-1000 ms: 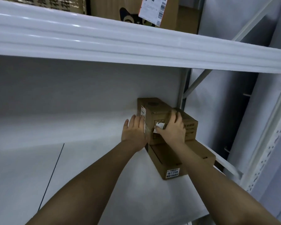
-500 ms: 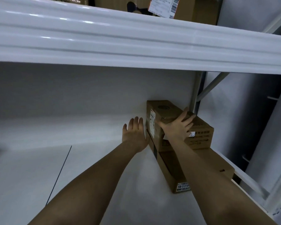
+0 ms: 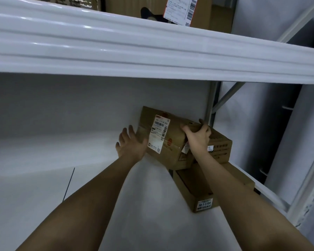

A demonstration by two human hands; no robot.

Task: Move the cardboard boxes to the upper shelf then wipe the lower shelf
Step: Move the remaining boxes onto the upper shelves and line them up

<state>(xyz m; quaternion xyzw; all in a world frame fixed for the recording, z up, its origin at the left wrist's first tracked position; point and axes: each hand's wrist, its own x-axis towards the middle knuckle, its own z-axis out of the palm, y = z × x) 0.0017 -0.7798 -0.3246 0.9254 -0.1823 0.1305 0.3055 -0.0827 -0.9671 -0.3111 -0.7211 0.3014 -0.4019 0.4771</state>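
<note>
Tilting now — brown labelled cardboard box (image 3: 163, 140), flat a second ago, tipped under right hand (image 3: 198, 135)'s curled fingers; left hand (image 3: 130, 144), fingers spread, supports beneath — lift beginning.

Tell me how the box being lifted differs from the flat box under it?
The tilted box, gripped by the right hand and touched by the left hand, is taller with a long white label. The flat box lies level, with a small numbered label. Both are brown cardboard.

The brown cardboard boxes on the upper shelf (image 3: 203, 13) are cut off by the top edge. Print on the tilted brown cardboard box's white shipping label (image 3: 159, 134) is unreadably small; the right forearm (image 3: 221, 178) hides part of the flat brown cardboard box (image 3: 192, 189) beneath that tilted box.
</note>
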